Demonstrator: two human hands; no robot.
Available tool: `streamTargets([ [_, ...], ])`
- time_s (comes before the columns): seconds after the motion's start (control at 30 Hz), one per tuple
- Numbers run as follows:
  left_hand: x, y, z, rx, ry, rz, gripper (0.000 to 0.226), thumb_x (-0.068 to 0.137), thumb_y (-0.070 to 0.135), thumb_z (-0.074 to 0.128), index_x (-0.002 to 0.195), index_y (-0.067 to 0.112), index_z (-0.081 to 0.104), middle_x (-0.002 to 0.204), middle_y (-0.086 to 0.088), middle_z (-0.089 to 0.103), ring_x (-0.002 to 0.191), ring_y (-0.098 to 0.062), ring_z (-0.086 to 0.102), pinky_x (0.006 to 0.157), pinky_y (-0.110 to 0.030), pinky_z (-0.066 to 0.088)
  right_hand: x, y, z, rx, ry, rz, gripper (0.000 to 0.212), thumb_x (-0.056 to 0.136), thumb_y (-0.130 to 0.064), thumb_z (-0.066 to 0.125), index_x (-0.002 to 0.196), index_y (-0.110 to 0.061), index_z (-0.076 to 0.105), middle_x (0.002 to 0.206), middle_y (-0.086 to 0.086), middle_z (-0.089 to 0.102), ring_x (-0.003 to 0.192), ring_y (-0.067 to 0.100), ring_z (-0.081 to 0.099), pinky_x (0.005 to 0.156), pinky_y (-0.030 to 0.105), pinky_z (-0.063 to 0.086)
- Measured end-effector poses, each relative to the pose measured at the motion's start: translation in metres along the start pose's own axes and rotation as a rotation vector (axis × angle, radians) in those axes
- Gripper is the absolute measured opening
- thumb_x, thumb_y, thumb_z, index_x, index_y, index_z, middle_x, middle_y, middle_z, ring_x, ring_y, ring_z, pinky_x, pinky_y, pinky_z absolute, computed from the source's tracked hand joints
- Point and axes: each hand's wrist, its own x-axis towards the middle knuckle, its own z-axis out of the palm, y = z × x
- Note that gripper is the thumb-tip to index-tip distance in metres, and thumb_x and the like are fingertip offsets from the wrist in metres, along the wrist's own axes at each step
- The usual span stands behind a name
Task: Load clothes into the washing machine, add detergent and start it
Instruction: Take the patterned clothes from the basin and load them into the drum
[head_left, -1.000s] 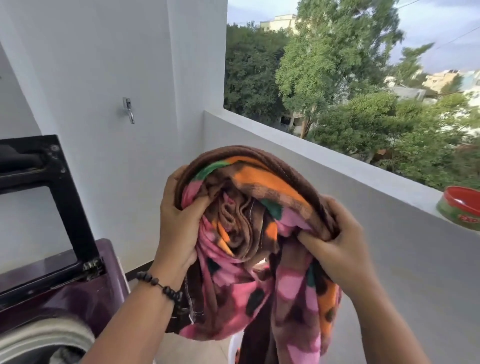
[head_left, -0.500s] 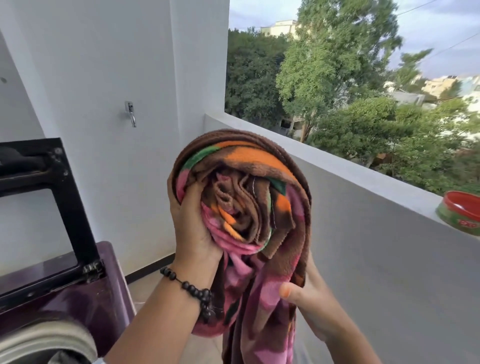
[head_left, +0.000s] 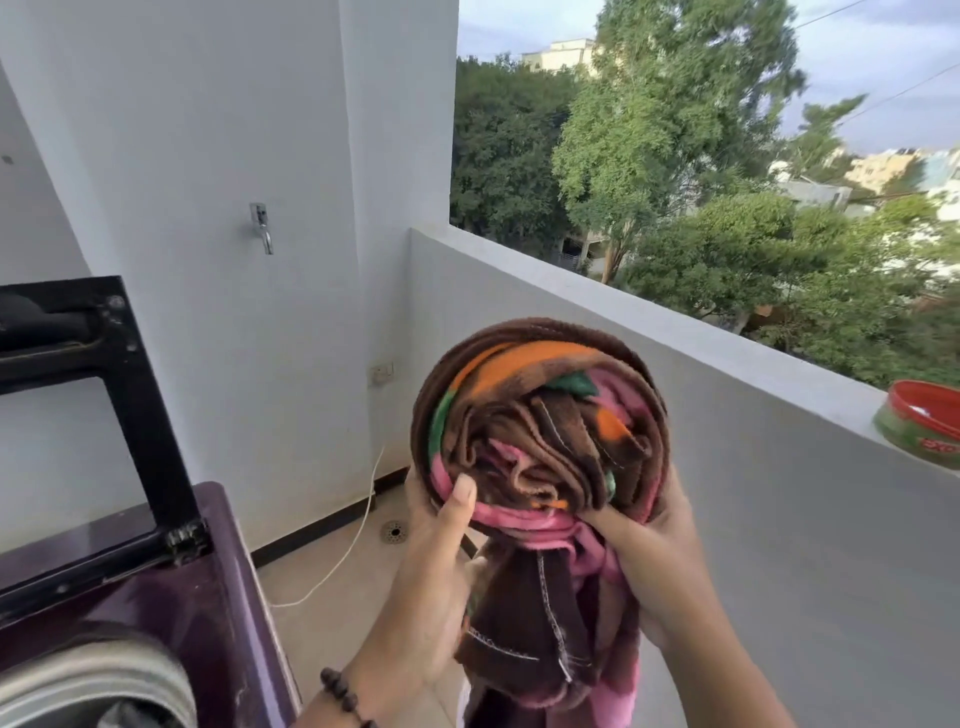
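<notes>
We grip the bundled blanket (head_left: 540, 426) with both hands, left hand (head_left: 441, 561) and right hand (head_left: 654, 551) curled round it; the washer (head_left: 171, 613) lies lower left, nearer our left.

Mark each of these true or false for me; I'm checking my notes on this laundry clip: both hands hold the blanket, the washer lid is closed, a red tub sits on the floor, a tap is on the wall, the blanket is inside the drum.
1. Both hands hold the bundled blanket. True: the left hand and the right hand grip its lower edge.
2. The lid of the washing machine is closed. False: it stands raised.
3. The red tub sits on the floor. False: it rests on the parapet ledge.
4. A tap is mounted on the white wall. True.
5. The blanket is inside the drum. False: it is held in the air, to the right of the machine.
</notes>
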Motion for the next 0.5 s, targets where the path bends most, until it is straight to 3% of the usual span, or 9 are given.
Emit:
streamTargets([
  [0.03,-0.001,0.005,-0.009,0.046,0.004,-0.024,0.073,0.065,0.059,0.073,0.13,0.042,0.045,0.13,-0.001,0.062,0.116,-0.014,0.063,0.081,-0.043,0.056,0.005,-0.001,-0.006,-0.074,-0.012,-0.047,0.067,0.062,0.003,0.083,0.12,-0.024,0.061,0.107,0.004,0.074,0.1,0.024,0.071,0.093,0.053,0.053],
  [0.1,0.003,0.019,-0.024,0.164,0.051,-0.007,0.09,0.044,0.077,0.08,0.124,0.055,0.045,0.144,0.004,0.05,0.138,-0.023,0.044,0.102,-0.056,0.042,0.013,-0.005,-0.016,-0.257,-0.056,-0.146,0.075,0.055,-0.01,0.08,0.124,-0.029,0.059,0.108,0.0,0.073,0.101,0.019,0.07,0.093,0.049,0.054],
  [0.13,0.007,0.027,-0.031,0.222,0.081,0.049,0.1,0.035,0.081,0.08,0.125,0.06,0.042,0.147,0.013,0.044,0.144,-0.022,0.035,0.111,-0.054,0.034,0.017,-0.008,-0.02,-0.354,-0.099,-0.197,0.077,0.053,-0.017,0.078,0.126,-0.033,0.058,0.11,-0.004,0.072,0.103,0.016,0.069,0.093,0.046,0.053],
  [0.23,0.013,0.059,-0.031,0.597,-0.006,0.223,0.121,0.034,0.086,0.075,0.138,0.063,0.016,0.152,0.03,0.024,0.147,0.002,0.015,0.116,-0.03,0.02,0.024,-0.015,-0.024,-0.665,-0.252,-0.302,0.074,0.057,-0.027,0.07,0.128,-0.04,0.056,0.114,-0.011,0.069,0.109,0.009,0.064,0.095,0.041,0.051],
  [0.3,0.012,0.076,-0.016,0.985,-0.108,0.247,0.132,0.039,0.085,0.073,0.139,0.066,-0.01,0.16,0.026,0.007,0.149,0.001,0.002,0.12,-0.039,0.009,0.025,-0.019,-0.018,-0.898,-0.346,-0.337,0.074,0.06,-0.037,0.064,0.132,-0.046,0.05,0.116,-0.017,0.063,0.11,0.009,0.061,0.095,0.041,0.049],
  [0.37,0.013,0.081,-0.001,1.407,-0.231,0.208,0.139,0.044,0.082,0.073,0.133,0.063,-0.032,0.16,0.022,-0.007,0.15,-0.01,-0.013,0.12,-0.057,-0.005,0.023,-0.022,-0.008,-1.041,-0.443,-0.369,0.075,0.061,-0.045,0.06,0.134,-0.051,0.044,0.121,-0.022,0.059,0.113,0.007,0.057,0.096,0.039,0.046],
  [0.43,0.018,0.074,0.011,1.637,-0.385,0.128,0.141,0.051,0.078,0.074,0.132,0.058,-0.04,0.163,0.014,0.004,0.152,-0.018,-0.006,0.114,-0.066,-0.011,0.02,-0.027,0.0,-1.081,-0.516,-0.378,0.076,0.06,-0.046,0.058,0.134,-0.051,0.042,0.119,-0.025,0.059,0.111,0.005,0.055,0.093,0.038,0.047],
  [0.5,0.025,0.068,0.012,1.639,-0.45,0.101,0.135,0.057,0.069,0.078,0.14,0.056,-0.028,0.152,0.009,0.042,0.143,-0.019,0.035,0.116,-0.068,0.004,0.019,-0.031,0.001,-1.071,-0.535,-0.377,0.078,0.056,-0.045,0.059,0.132,-0.05,0.04,0.117,-0.026,0.06,0.108,0.004,0.056,0.091,0.038,0.048],
])
